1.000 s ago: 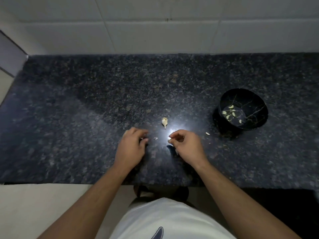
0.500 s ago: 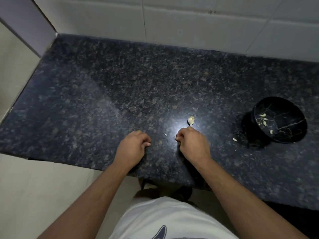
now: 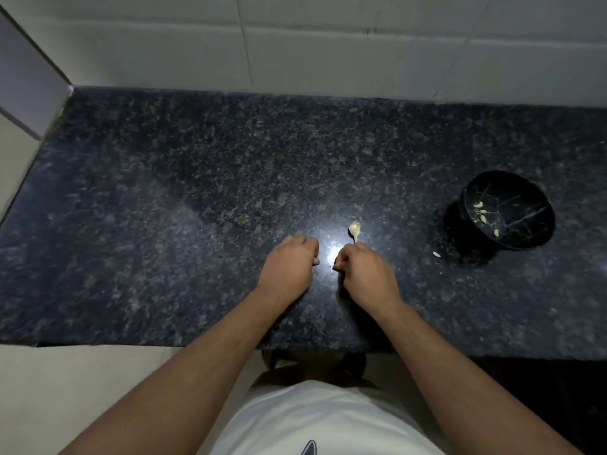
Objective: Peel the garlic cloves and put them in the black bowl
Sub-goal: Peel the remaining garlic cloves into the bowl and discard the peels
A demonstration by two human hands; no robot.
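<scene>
A garlic clove (image 3: 354,228) lies on the dark tabletop (image 3: 164,208), just beyond the right hand (image 3: 364,272). Both hands rest curled near each other; the left hand (image 3: 289,267) seems to pinch something tiny, but neither grip is clear. Peeled cloves (image 3: 483,215) sit in the black bowl (image 3: 525,231), well to the right.

head view, steeply down over countertop (image 3: 164,224)

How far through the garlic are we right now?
Done: several peeled cloves lie in the black bowl. In hand: both the left hand and right hand are curled on the counter; what they hold is hidden. Left: one garlic piece beyond the right hand, a bit beside the bowl.
</scene>
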